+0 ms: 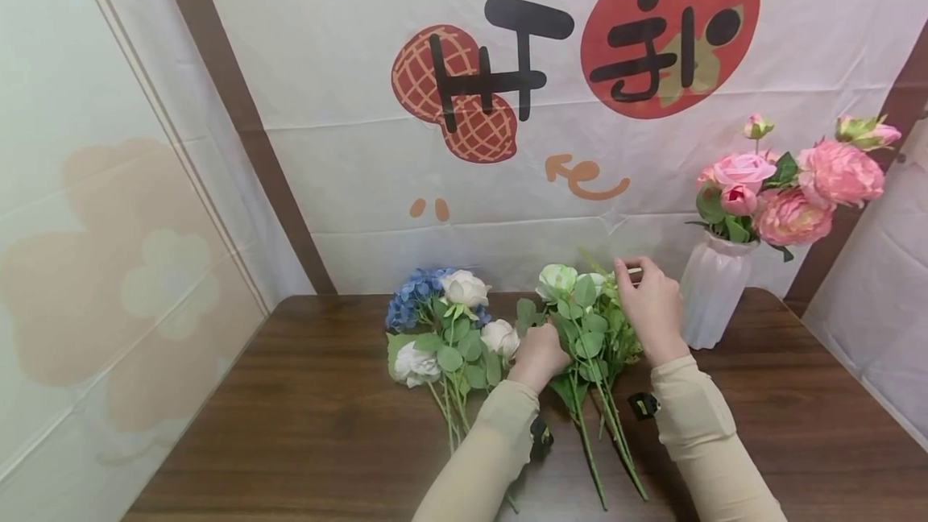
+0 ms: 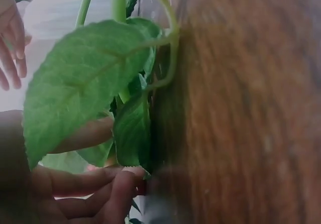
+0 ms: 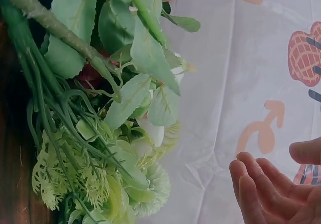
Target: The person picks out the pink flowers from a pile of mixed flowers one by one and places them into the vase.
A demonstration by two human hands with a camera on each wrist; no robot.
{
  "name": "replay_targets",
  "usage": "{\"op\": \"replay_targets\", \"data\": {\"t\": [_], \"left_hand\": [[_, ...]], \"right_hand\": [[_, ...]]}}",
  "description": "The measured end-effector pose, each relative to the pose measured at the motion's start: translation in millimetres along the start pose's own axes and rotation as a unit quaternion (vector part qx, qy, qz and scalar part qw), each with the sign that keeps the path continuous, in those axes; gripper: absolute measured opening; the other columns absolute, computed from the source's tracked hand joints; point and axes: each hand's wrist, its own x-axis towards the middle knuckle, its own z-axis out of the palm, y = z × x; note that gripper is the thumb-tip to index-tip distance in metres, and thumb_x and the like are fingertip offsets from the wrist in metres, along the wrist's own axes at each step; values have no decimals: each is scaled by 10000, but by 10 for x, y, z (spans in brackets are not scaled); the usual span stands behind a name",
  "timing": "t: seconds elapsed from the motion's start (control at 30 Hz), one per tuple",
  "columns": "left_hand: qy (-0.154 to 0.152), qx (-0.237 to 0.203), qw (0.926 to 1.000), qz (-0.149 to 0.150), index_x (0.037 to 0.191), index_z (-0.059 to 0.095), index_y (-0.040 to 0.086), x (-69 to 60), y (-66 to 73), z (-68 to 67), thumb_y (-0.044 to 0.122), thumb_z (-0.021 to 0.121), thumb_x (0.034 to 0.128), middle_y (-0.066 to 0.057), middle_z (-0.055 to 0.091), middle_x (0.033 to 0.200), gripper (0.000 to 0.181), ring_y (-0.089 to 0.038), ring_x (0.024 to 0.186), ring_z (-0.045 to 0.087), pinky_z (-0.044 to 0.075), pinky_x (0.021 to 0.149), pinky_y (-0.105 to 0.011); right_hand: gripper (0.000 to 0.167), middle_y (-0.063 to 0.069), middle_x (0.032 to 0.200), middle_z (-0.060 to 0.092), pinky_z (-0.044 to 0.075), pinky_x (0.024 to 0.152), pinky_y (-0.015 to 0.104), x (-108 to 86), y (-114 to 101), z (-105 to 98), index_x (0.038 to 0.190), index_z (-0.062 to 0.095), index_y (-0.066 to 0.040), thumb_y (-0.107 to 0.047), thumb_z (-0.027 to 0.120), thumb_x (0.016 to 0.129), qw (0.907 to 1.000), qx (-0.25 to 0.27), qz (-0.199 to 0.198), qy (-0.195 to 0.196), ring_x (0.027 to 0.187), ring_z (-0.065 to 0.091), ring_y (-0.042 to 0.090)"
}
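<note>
In the head view, my left hand (image 1: 540, 357) is bent in among the stems of the green bunch (image 1: 590, 337), beside a white rose (image 1: 500, 338). In the left wrist view its curled fingers (image 2: 85, 189) pinch at a leafy stem, partly hidden by a large green leaf (image 2: 85, 83). My right hand (image 1: 650, 304) is raised at the bunch's right side. The right wrist view shows its fingers (image 3: 266, 191) loosely extended, thumb apart, holding nothing. Pale green blooms (image 3: 153, 189) and feathery greenery (image 3: 70, 169) lie beside it.
Left of the hands lie a blue hydrangea (image 1: 416, 304) and white flowers (image 1: 416, 365). A white ribbed vase (image 1: 714, 288) with pink peonies (image 1: 793, 216) stands at the back right of the wooden table (image 1: 312, 425). A printed cloth (image 1: 348, 184) hangs behind.
</note>
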Motion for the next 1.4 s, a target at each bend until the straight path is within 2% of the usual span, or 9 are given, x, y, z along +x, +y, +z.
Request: {"op": "replay_targets", "data": {"t": [0.27, 0.47, 0.57, 0.6, 0.7, 0.83, 1.0, 1.2, 1.4], "left_hand": [[-148, 178, 9992, -311, 614, 533, 134, 58, 8, 75, 213, 675, 842, -77, 598, 668, 280, -182, 499, 474, 357, 435, -323], [-296, 78, 9986, -430, 631, 533, 126, 62, 28, 86, 196, 659, 841, -76, 574, 667, 254, -189, 508, 450, 335, 435, -322], [-288, -21, 9982, -523, 737, 611, 113, 62, 20, 79, 224, 667, 830, -80, 591, 709, 155, -193, 529, 461, 345, 450, -327], [-282, -84, 9981, -533, 829, 654, 99, 63, 13, 73, 225, 667, 824, -85, 603, 740, 126, -197, 538, 464, 348, 457, -328], [-220, -340, 9979, -510, 891, 669, 74, 67, -22, 56, 225, 687, 789, -94, 615, 769, 183, -203, 560, 465, 353, 473, -326], [-115, -655, 9969, -425, 733, 601, 80, 76, -75, 25, 214, 710, 752, -76, 580, 732, 174, -204, 590, 463, 363, 502, -313], [-34, -1033, 9942, -307, 697, 561, 93, 91, -130, -15, 198, 717, 748, -49, 557, 710, 195, -191, 596, 458, 368, 519, -298], [208, -1349, 9901, -328, 495, 389, 161, 98, -172, -103, 220, 696, 767, 33, 379, 489, 414, -143, 453, 359, 297, 439, -264], [370, -1522, 9870, -350, 410, 371, 168, 93, -194, -245, 214, 655, 806, 70, 299, 388, 489, -119, 402, 296, 263, 417, -250]], "right_hand": [[560, 148, 958, 712, 492, 662, 472, -3, 5, -5, 1144, 637, -99, -548, 353, 967, 10000, 7, 60, 1, 778, 658, 329], [556, 145, 970, 711, 490, 662, 463, 2, -11, -16, 1145, 636, -109, -553, 354, 964, 9999, 3, 121, 16, 797, 659, 326], [561, 147, 975, 711, 491, 661, 463, 5, -19, -23, 1146, 636, -107, -555, 351, 964, 9999, 28, 126, 17, 804, 660, 328], [560, 149, 975, 711, 492, 659, 462, 6, -19, -24, 1145, 636, -106, -554, 353, 964, 9999, 40, 128, 16, 802, 661, 327], [550, 150, 968, 711, 492, 655, 462, 5, -17, -25, 1142, 638, -104, -544, 359, 966, 9999, 64, 114, 34, 792, 662, 324], [528, 154, 952, 711, 493, 647, 457, 2, -11, -24, 1133, 643, -100, -524, 374, 970, 9999, 88, 80, 67, 772, 661, 318], [522, 156, 948, 709, 495, 620, 444, 4, -13, -29, 1128, 645, -100, -521, 381, 969, 9999, 116, 89, 68, 747, 661, 307], [520, 162, 957, 708, 499, 621, 443, 15, -5, -38, 1133, 645, -89, -512, 390, 970, 9998, 148, 69, 79, 753, 662, 314], [502, 162, 957, 708, 498, 631, 454, 9, 3, -41, 1134, 642, -94, -500, 395, 973, 9999, 123, 57, 56, 765, 662, 318]]}}
